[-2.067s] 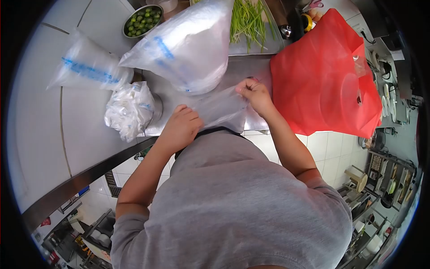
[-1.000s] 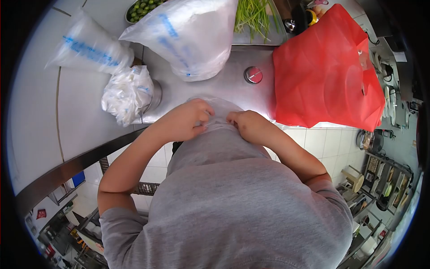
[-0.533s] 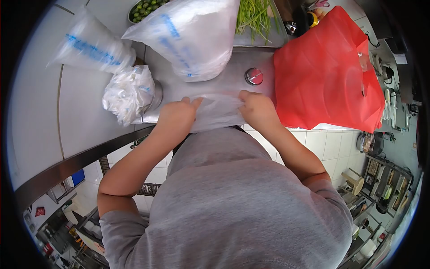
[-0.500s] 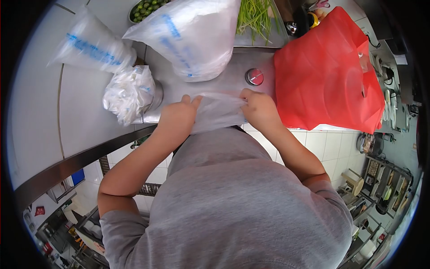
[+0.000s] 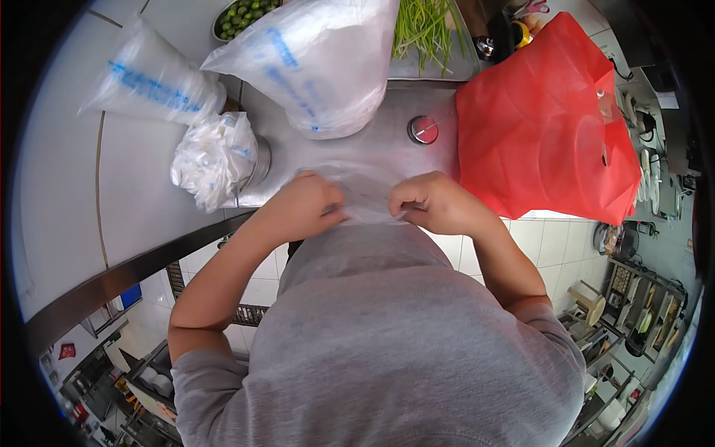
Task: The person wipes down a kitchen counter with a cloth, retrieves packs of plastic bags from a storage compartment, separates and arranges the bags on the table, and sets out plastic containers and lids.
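Observation:
A thin clear plastic bag [image 5: 366, 195] stretches between my two hands, just in front of my shirt at the counter's near edge. My left hand [image 5: 307, 205] pinches its left side, thumb against curled fingers. At the right side, my right hand [image 5: 432, 201] has its fingers closed on the bag's near edge. Beyond the hands, on the steel counter [image 5: 298, 160], stands a large white plastic bag [image 5: 328, 67] with blue print. A small round lid-like object with a red top [image 5: 423, 130] lies farther right.
A big red bag [image 5: 540, 127] stands at the right. To the left are a metal container [image 5: 261, 160] stuffed with crumpled white plastic bags [image 5: 216, 160] and a blue-printed plastic bag [image 5: 153, 78]. Behind sit a bowl of small green fruits [image 5: 242, 16] and a tray with green stalks [image 5: 424, 33].
Both hands have come closer to my body and slightly nearer each other. The clear bag's near edge has moved toward me with them, and its far part now spreads over the counter.

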Motion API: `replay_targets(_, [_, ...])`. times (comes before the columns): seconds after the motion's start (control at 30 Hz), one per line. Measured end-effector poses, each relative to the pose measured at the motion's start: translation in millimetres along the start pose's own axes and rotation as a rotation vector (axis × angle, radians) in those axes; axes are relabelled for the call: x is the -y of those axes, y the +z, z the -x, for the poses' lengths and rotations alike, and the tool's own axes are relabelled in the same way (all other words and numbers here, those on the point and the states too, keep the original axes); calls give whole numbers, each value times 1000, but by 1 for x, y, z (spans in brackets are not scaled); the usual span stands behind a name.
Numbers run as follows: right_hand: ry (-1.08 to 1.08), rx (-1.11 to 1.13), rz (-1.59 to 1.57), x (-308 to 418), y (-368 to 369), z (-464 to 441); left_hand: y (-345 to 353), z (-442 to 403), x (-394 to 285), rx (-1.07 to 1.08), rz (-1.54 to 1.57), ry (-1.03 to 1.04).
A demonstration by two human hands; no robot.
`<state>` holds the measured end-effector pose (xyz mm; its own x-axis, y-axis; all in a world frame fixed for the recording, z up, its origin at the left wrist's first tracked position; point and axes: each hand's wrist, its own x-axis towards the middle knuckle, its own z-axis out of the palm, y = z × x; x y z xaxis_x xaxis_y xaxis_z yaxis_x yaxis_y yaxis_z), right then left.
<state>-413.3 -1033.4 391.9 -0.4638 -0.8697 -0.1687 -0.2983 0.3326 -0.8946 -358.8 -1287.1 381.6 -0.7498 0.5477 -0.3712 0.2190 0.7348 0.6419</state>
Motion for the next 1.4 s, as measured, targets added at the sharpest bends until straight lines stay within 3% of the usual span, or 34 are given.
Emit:
replay_targets(0.07, [195,86,33,13,-7,7,5,12,7,-6,-125,-58])
replay_targets(0.17, [245,131,105,19,-9,5,8,24,-2,-242,-227,88])
replay_targets(0.23, [91,-51,80,18,2,-9,2,22,-10,-257,-266,171])
replay_targets(0.27, [14,-142,68,14,8,-13,-4,23,-15,-211,-291,169])
replay_targets(0.37, [98,-88,534,-16,24,-10,-30,29,-30,37,-378,69])
replay_targets(0.47, [382,105,617,3,1,-15,-35,43,-34,42,-414,56])
replay_targets(0.57, [-78,-138,389,8,3,-9,-17,42,-22,-101,-496,48])
replay_targets(0.67, [-112,-45,521,-19,17,-13,0,31,12,-85,-703,8])
replay_targets(0.77, [122,142,733,-49,9,-30,-25,20,17,-183,-489,49])
replay_targets(0.8, [158,123,633,-53,-5,-37,-45,18,11,-301,-333,104])
replay_targets(0.9, [-38,-297,-302,-3,-61,-31,-104,25,-20,-635,534,265])
replay_targets(0.93, [-20,-290,-634,6,-79,-24,-123,30,-30,-627,746,341])
replay_targets(0.97, [-143,-147,-742,8,-95,-21,-134,29,-32,-659,962,349])
replay_targets(1.03, [-400,1,-646,30,-108,-32,-156,26,-35,-709,1396,370])
replay_targets(1.1, [-428,-57,-656,7,-125,-48,-164,9,-15,-828,1463,338])
replay_targets(1.13, [-519,-109,-987,19,-127,-62,-165,2,-8,-882,1494,322])
replay_targets(1.17, [-564,-167,-1132,27,-135,-75,-163,-1,-13,-1011,1335,174])
replay_targets(1.23, [-564,-278,-1275,42,-146,-96,-159,1,-19,-325,1983,609])
replay_targets(1.27, [-518,-327,-1321,44,-151,-107,-158,1,-5,-371,2044,628])
replay_targets(1.37, [-260,-443,-1411,30,-159,-137,-148,-6,26,-530,2180,351])
replay_targets(1.4, [-176,-471,-1427,20,-156,-145,-133,-15,40,-519,2123,409])
